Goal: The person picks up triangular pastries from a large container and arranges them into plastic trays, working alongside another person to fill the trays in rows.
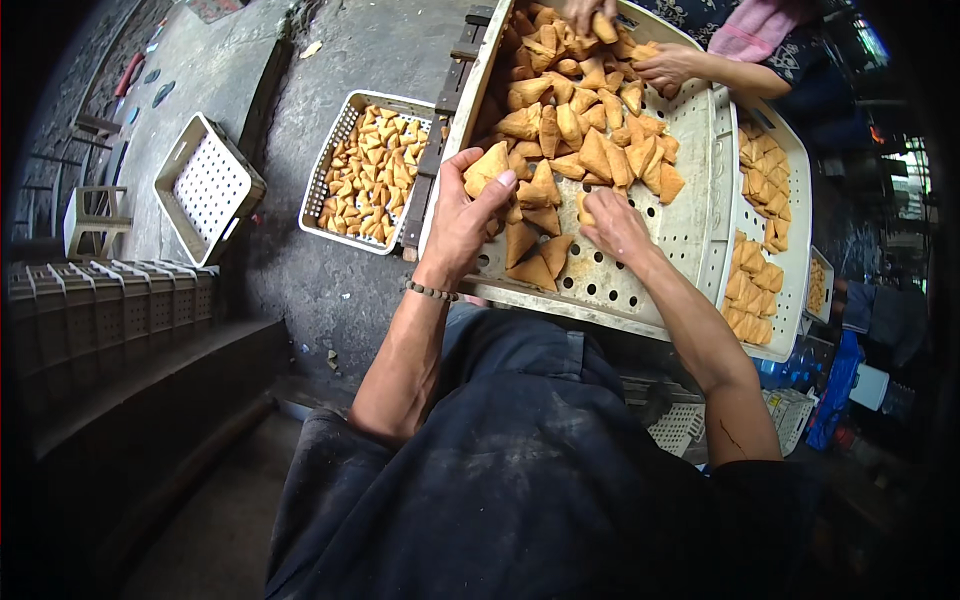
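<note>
Before me a large white perforated plastic crate (679,225) holds a heap of golden-brown fried triangular pieces (592,154), which look like fried tofu. At the crate's near left side, my left hand (457,221) grips one triangular piece (487,169) between thumb and fingers. Other pieces lie just under and beside that hand. My right hand (619,225) is over the crate's middle, its fingers closed around a small piece (583,208) that they partly hide. Several pieces (540,262) lie on the perforated bottom between my hands and the near rim.
Across the crate, another person's hands (667,67) handle pieces. A second crate (791,277) on the right carries pieces in rows. On the floor at left stand a crate of smaller pieces (371,176), another white crate (210,187) and a plastic stool (97,221).
</note>
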`<state>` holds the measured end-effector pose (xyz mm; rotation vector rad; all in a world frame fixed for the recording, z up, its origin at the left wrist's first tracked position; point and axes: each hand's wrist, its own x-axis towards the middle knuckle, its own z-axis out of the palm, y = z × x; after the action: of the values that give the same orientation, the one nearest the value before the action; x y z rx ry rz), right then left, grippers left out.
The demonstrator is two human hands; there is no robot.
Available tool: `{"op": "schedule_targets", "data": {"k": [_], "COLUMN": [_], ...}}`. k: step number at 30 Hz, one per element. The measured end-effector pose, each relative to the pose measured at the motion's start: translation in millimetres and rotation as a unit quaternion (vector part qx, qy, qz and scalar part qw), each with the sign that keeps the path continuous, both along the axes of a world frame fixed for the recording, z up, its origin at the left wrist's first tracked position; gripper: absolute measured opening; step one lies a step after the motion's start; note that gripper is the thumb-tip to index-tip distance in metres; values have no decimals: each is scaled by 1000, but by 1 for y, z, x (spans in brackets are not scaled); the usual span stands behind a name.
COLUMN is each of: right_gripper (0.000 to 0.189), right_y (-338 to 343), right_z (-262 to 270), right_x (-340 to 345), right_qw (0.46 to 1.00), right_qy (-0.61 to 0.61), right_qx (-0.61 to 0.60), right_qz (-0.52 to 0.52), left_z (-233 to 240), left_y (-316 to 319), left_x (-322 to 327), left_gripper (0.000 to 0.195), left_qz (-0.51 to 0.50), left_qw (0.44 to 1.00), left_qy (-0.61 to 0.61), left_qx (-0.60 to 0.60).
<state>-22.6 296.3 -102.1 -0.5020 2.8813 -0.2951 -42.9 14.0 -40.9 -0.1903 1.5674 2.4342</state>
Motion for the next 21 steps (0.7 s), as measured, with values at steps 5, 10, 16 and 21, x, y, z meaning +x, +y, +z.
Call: {"op": "schedule_targets", "data": {"k": [5, 10, 16, 21], "right_gripper": [29, 38, 24, 19], "right_y": [14, 3, -11, 1], "right_z": [1, 6, 35, -21], "right_x": [18, 22, 6, -26], "right_qw": [993, 997, 928, 922], "right_qy": [36, 37, -198, -209], "right_qx": [-86, -70, -255, -246], "right_qz": [71, 18, 183, 213], "left_z": [0, 1, -7, 10], "left_y": [-9, -17, -8, 28], "left_x": [9, 17, 18, -4], "left_gripper": [65, 60, 59, 51], "left_qz": [-31, -35, -60, -76], "left_qw": [999, 999, 998, 994], "left_qy": [5, 17, -12, 2], "left_qx": [-10, 5, 15, 78]}}
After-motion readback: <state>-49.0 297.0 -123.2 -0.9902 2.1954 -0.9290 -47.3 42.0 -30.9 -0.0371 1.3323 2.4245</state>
